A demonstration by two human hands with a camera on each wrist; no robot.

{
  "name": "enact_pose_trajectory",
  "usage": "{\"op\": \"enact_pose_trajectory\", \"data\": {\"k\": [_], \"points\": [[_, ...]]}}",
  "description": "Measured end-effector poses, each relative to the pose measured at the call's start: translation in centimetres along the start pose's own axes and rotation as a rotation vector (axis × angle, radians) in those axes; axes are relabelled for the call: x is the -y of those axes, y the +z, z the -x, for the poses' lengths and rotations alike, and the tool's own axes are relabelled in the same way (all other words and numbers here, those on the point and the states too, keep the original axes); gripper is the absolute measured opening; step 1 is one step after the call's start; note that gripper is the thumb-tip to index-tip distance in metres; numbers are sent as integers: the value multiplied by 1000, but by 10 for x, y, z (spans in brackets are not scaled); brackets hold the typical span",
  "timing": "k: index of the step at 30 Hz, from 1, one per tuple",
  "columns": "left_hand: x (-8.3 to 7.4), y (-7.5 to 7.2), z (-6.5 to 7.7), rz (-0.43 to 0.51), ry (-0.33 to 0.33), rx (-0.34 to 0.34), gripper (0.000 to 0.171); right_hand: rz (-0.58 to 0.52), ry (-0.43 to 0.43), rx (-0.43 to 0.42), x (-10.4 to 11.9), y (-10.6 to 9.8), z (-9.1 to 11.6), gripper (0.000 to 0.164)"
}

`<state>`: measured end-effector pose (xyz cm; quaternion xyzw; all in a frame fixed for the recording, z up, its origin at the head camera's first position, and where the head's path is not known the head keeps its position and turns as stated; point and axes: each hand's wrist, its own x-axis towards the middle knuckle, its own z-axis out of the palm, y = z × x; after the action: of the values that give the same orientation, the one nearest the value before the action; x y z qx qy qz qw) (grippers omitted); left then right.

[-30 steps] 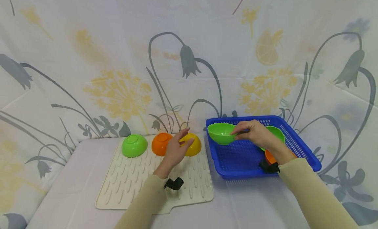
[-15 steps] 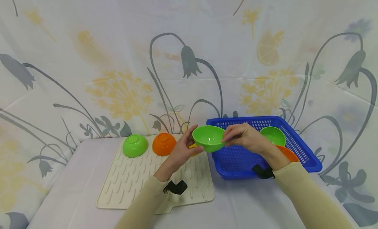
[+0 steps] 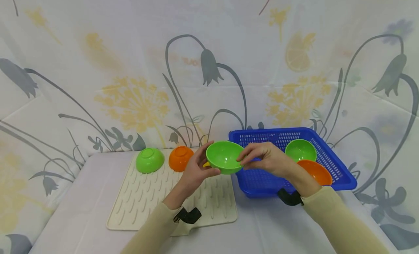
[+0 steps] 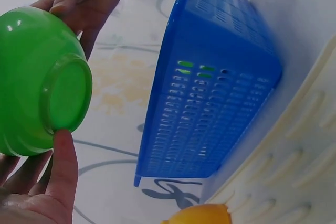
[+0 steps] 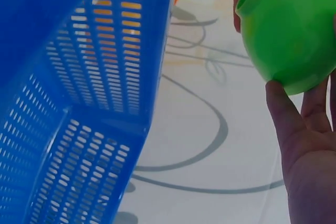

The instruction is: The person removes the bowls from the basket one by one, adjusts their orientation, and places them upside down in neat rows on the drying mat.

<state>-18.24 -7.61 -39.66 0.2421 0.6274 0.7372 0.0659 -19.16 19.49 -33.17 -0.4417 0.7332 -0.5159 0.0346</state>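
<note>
Both hands hold a green bowl in the air over the right back part of the drying mat, its opening tipped toward the head camera. My left hand grips it from the left; in the left wrist view its thumb lies against the foot ring and the other fingers reach round the far side. My right hand pinches the right edge of the bowl between thumb and fingers. A yellow bowl on the mat is mostly hidden behind the held bowl and left hand in the head view.
Upside down along the back of the white ridged mat sit a green bowl and an orange bowl. At right a blue perforated basket contains another green bowl and an orange bowl. A patterned cloth hangs behind.
The green bowl has moved left from above the basket, held by the right hand. My left hand has come up to it and taken hold of its left side.
</note>
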Motion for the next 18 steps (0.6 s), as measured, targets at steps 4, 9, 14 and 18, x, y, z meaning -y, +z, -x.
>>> {"op": "enact_pose_trajectory", "data": {"k": [4,9,14,18], "points": [[-6,-3,9,-9,16,5,92,63,52,-37,7,6,4,20],[-13,-7,19,-79,71,-5,91,-24,133,-114,11,14,8,34],[-18,-7,26,-185,158,-1,97,-130,216,-138,12,26,10,57],[-22,-7,30,-213,196,-10,94,-182,266,-144,12,37,10,65]]}}
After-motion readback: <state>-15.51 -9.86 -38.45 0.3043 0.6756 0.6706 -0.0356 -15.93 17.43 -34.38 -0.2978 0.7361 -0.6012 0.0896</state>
